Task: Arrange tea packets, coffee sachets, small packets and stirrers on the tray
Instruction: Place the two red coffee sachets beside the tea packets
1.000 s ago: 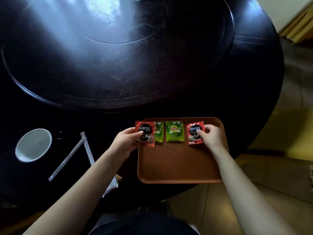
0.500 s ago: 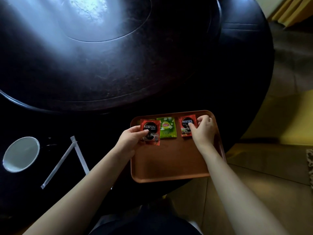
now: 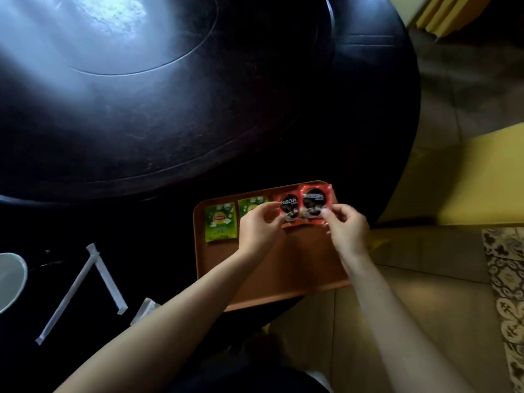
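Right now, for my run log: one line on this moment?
hands: left, right each hold a sachet | tray: two tea packets | stirrers: on table

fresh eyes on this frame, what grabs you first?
Two red coffee sachets, side by side at the far right corner of the orange tray: the left hand pinches one, the right hand the other. Two green tea packets lie to their left, one in full view, one partly behind the left hand. Off the tray, two white wrapped stirrers form an inverted V on the dark table.
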Demonstrator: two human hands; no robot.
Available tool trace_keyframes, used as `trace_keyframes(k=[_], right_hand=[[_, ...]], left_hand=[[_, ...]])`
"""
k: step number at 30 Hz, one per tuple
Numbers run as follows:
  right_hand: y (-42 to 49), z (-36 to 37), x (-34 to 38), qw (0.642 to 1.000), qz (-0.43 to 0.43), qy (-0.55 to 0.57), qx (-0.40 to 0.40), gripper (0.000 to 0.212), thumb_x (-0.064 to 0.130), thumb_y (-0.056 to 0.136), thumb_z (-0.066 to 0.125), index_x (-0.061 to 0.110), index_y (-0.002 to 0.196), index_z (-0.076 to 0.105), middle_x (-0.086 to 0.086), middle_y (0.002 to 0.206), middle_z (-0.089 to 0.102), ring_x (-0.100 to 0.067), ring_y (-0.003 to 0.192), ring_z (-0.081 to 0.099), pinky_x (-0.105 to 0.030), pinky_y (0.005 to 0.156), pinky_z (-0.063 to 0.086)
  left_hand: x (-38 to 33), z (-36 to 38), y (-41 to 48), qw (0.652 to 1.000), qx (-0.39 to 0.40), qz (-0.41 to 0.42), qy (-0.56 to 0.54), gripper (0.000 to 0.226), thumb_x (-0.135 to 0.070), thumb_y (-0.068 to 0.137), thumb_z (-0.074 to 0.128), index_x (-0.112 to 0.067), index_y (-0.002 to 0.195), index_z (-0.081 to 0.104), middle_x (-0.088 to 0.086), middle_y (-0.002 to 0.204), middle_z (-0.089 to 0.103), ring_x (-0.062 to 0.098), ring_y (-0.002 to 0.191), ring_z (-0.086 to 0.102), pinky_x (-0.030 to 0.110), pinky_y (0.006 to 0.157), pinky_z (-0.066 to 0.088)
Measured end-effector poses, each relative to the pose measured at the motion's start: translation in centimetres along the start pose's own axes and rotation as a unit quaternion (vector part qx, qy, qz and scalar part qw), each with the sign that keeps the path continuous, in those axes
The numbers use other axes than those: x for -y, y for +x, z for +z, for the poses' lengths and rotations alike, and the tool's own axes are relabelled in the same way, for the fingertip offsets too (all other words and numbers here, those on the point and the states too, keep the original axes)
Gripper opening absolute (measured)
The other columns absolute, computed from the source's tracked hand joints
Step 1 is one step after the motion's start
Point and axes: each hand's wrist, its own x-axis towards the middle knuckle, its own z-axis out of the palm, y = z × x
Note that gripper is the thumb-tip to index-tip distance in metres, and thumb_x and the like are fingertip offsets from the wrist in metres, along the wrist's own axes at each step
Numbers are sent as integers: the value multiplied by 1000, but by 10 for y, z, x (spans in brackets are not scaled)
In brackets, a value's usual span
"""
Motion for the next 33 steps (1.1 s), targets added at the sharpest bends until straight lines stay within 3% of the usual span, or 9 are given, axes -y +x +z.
trace_keyframes(k=[2, 6, 10, 15, 19, 26, 33], right_hand=[[15, -8, -5, 999, 13, -36, -36, 17, 14, 85, 61, 4, 98, 65, -16, 94, 69, -28, 86, 65, -42, 76, 56], [31, -6, -9, 990, -4, -132, -45, 16, 12, 86, 59, 3, 97, 65, -16, 96, 69, -18, 76, 57, -26, 65, 44], [35, 4, -9, 971, -47, -227, -61, 18, 14, 88, 58, 2, 99, 64, -18, 100, 67, -28, 89, 61, -25, 65, 41], [22, 12, -12, 950, -121, -268, -103, 27, 14, 83, 64, 2, 105, 54, -20, 110, 55, -31, 102, 51, -33, 76, 49], [12, 12, -26, 907, -249, -340, -28, 36, 18, 83, 64, 5, 115, 57, -17, 113, 59, -31, 107, 54, -41, 89, 47], [16, 15, -27, 894, -252, -370, 0, 38, 20, 85, 62, 6, 120, 56, -16, 119, 60, -31, 114, 54, -43, 96, 44], [17, 15, -27, 893, -255, -372, -2, 36, 21, 85, 63, 5, 117, 56, -17, 115, 60, -32, 110, 54, -43, 92, 46]], left_hand=[[2, 9, 2, 982, -1, 122, 144, 34, -14, 84, 58, -12, 118, 60, 10, 120, 65, 22, 113, 57, 32, 97, 43], [13, 31, 8, 927, 74, 241, 280, 39, -9, 91, 46, -8, 130, 47, 15, 145, 41, 28, 139, 29, 39, 113, 29], [24, 40, 14, 898, 90, 248, 351, 43, -9, 94, 41, -12, 136, 38, 12, 152, 30, 25, 143, 16, 36, 116, 25], [23, 39, 14, 902, 83, 247, 343, 41, -9, 93, 43, -10, 133, 43, 14, 149, 34, 26, 142, 20, 37, 113, 26], [23, 36, 12, 906, 83, 247, 332, 39, -10, 93, 42, -9, 132, 44, 15, 148, 36, 27, 142, 21, 38, 113, 28], [20, 36, 11, 912, 85, 235, 325, 39, -11, 93, 42, -9, 133, 43, 15, 148, 35, 27, 142, 20, 39, 114, 29], [15, 31, 9, 913, 84, 221, 332, 39, -12, 94, 39, -8, 133, 42, 14, 150, 32, 27, 143, 16, 39, 116, 25]])
